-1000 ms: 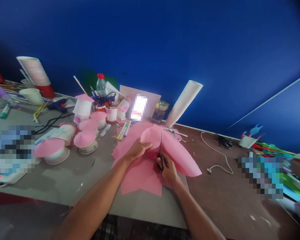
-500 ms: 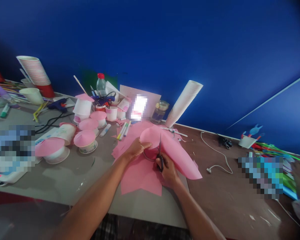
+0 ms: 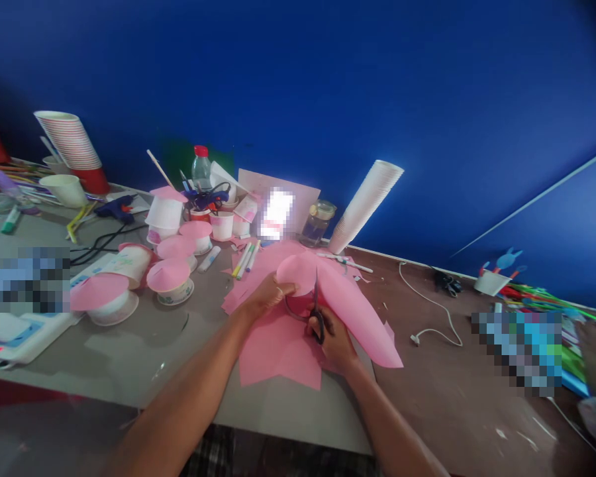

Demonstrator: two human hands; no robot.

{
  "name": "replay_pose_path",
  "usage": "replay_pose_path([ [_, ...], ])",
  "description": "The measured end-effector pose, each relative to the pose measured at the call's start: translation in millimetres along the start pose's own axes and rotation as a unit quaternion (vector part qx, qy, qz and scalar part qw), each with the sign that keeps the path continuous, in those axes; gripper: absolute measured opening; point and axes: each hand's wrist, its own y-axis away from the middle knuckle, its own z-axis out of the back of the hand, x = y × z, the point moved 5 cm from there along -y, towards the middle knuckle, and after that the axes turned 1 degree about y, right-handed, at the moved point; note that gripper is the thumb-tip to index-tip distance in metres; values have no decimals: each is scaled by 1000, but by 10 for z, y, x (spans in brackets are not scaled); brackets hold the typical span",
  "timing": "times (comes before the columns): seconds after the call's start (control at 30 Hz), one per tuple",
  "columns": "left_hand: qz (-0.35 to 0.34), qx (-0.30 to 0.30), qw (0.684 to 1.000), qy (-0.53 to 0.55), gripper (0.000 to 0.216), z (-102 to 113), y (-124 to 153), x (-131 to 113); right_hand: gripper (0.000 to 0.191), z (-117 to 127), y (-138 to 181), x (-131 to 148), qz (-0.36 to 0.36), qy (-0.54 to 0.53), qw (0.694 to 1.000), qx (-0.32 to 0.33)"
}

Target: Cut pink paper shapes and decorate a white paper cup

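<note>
Your left hand [image 3: 268, 296] pinches the curled pink sheet [image 3: 350, 311]; your right hand [image 3: 334, 341] grips scissors [image 3: 316, 311], blades in the sheet.

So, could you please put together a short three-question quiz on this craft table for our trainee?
1. True or false: the right hand holds the scissors.
2. Multiple choice: the left hand grips paper of which colour? A green, B pink, C white.
3. Fill in: the bottle at the back of the table has a ___ cap.
Key: 1 true; 2 B; 3 red.
</note>
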Motion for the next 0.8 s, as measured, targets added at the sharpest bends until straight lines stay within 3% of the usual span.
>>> replay_pose_path([
  [0.8,-2,19,1000,-13,24,26,-19,2,35,1,3,-13,-13,-12,1000,16],
])
